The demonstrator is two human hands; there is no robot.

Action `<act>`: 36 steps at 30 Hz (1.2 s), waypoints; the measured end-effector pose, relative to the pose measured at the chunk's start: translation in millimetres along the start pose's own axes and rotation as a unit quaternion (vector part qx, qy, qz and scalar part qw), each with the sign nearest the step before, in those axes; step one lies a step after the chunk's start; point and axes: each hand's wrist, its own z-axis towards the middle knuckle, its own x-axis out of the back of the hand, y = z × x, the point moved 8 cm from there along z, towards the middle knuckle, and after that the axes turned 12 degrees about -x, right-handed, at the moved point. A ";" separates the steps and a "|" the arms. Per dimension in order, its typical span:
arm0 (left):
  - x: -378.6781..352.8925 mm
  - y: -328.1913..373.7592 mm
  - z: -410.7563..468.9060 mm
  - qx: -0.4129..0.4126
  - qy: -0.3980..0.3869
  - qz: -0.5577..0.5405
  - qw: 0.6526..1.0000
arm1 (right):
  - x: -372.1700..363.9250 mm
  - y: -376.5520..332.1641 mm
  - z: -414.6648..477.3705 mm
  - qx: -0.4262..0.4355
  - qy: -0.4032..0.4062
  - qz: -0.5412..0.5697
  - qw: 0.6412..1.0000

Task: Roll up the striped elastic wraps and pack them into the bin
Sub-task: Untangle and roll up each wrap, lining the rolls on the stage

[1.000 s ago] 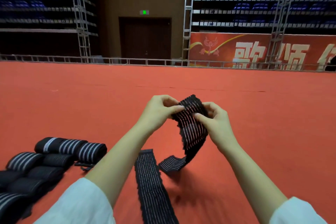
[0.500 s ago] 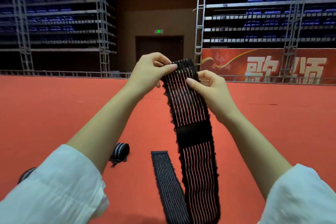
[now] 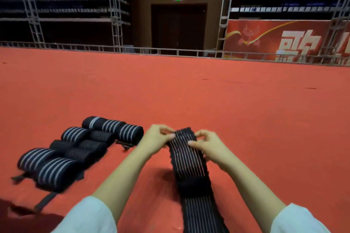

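Lowered wrap (image 3: 189, 161) | top end between hands | left hand (image 3: 155, 141), right hand (image 3: 210, 147) pinching it

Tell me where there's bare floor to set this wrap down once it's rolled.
Bare red floor lies right of the right hand and the wrap both hands pinch, and beyond them up to the railing. Left of the left hand it is crowded: the rolled wraps sit packed together, loose straps trailing.
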 end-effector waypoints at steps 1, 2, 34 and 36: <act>-13.0 -25.5 0.1 0.028 -0.008 -0.005 1.000 | -5.2 20.1 15.1 -0.023 -0.004 -0.007 1.000; -24.0 -46.8 0.2 0.052 -0.009 -0.013 0.999 | -9.6 37.2 28.6 -0.043 -0.008 -0.008 0.999; -55.5 -150.1 99.5 0.060 0.081 -0.055 0.993 | -7.7 84.9 188.6 -0.044 0.011 0.192 0.980; -53.9 -151.2 101.0 0.054 0.079 -0.067 0.993 | -8.5 82.3 187.9 -0.035 0.001 0.217 0.975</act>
